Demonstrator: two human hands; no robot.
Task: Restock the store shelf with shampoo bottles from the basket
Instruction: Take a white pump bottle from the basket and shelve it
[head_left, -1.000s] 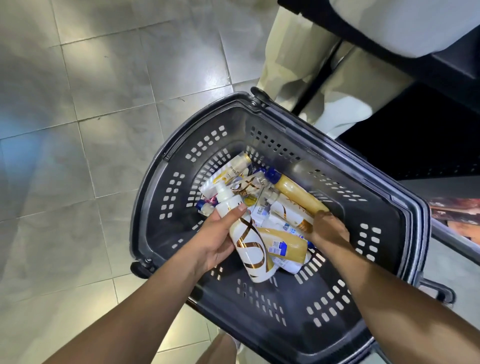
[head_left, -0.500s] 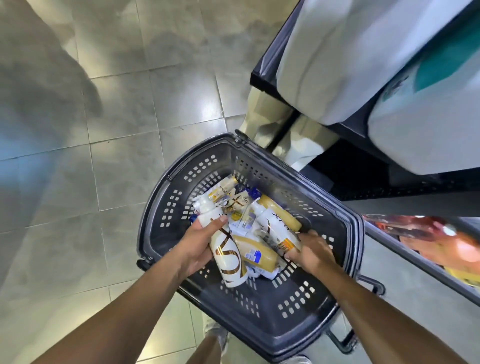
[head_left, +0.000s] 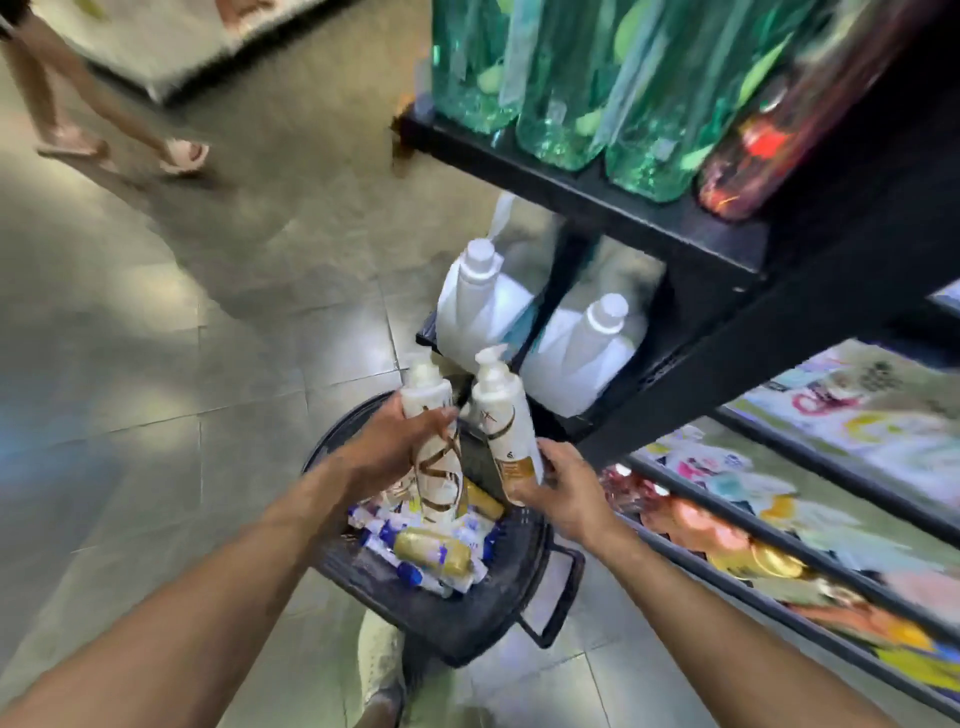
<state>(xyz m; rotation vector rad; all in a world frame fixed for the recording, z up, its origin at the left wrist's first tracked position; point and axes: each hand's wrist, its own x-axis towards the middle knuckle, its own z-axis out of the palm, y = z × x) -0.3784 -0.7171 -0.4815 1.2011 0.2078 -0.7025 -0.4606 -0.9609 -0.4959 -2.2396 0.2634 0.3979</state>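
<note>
Nearest the camera, a pale shoe (head_left: 382, 670) stands on the grey tiled floor (head_left: 156, 364), touching the dark plastic shopping basket (head_left: 457, 623). A heap of small gold, white and blue-capped shampoo bottles (head_left: 431, 553) lies in the basket.

Above the basket both forearms reach forward. The left hand (head_left: 395, 447) has its fingers curled round the upper body of a tall white pump bottle with brown swirls (head_left: 436, 467), held clear above the heap, pump end away from the camera. The right hand (head_left: 561, 493) grips the gold lower end of a white-and-gold pump bottle (head_left: 506, 426) between thumb and curled fingers. This bottle is also held over the basket, just beside the first; blur hides whether they touch.

Beyond the hands, two big white plastic jugs (head_left: 483, 306) sit low in the black metal shelf unit (head_left: 597, 208). On the shelf board above them stand translucent green bottles (head_left: 566, 78) and one dark red bottle (head_left: 753, 150). To the right, lower shelves hold blurred, colourful packets (head_left: 779, 519).

Farthest off, at top left, another person's bare legs in pale sandals (head_left: 182, 153) are on the floor.
</note>
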